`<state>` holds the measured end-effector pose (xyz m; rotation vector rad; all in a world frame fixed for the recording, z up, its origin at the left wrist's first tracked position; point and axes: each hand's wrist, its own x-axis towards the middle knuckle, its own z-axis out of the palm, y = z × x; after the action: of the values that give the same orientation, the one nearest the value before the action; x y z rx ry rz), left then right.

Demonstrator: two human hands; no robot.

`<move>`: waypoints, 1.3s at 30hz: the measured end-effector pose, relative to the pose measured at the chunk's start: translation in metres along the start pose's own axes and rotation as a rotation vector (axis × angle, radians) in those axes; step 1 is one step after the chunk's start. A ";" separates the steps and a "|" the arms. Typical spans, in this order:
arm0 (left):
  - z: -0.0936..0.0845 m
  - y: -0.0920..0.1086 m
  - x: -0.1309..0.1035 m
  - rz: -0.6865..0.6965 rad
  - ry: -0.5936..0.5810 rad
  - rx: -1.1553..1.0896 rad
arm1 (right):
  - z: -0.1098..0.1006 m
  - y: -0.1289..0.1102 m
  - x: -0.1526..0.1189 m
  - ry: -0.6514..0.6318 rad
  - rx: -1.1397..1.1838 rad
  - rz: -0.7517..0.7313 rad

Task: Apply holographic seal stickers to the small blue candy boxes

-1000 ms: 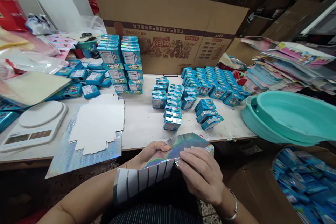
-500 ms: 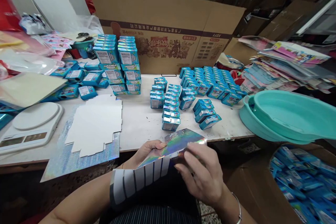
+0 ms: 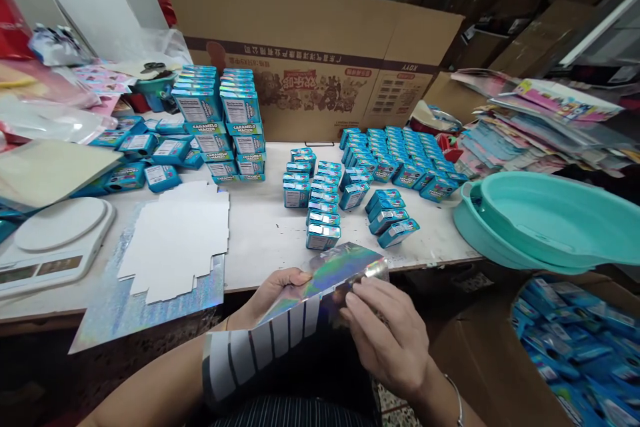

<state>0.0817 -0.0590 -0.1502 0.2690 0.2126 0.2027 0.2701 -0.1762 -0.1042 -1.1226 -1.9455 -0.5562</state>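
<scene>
By the white table's [image 3: 265, 230] front edge, the thin holographic sheet [image 3: 347, 267] shimmers silver, green and violet; the flat strip [image 3: 255, 343] below it alternates white blocks with dark bars. Toward the front left corner, a large glittery sheet [image 3: 117, 310] is silver-blue. Along the back edge, the brown cardboard carton [image 3: 310, 17] bears a dark purplish band. Round plastic basins [image 3: 565, 220] at the right edge are plain turquoise.

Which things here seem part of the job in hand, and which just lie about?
Apparently the job:
shiny sheet, in the left hand, right hand at its edge
blue boxes just beyond

Apparently lying about:
white scale
turquoise basins
printed pile
</scene>
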 end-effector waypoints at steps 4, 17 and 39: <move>-0.001 -0.002 -0.003 -0.011 0.021 -0.031 | 0.001 0.000 0.010 -0.051 0.068 0.106; 0.006 -0.005 -0.002 0.005 0.077 0.083 | -0.003 0.003 0.009 -0.063 0.159 0.217; 0.014 -0.004 -0.002 0.017 0.061 0.138 | -0.004 0.002 0.005 -0.092 0.340 0.265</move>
<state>0.0833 -0.0663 -0.1380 0.4020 0.2854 0.2139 0.2723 -0.1756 -0.0981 -1.1726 -1.8411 -0.0288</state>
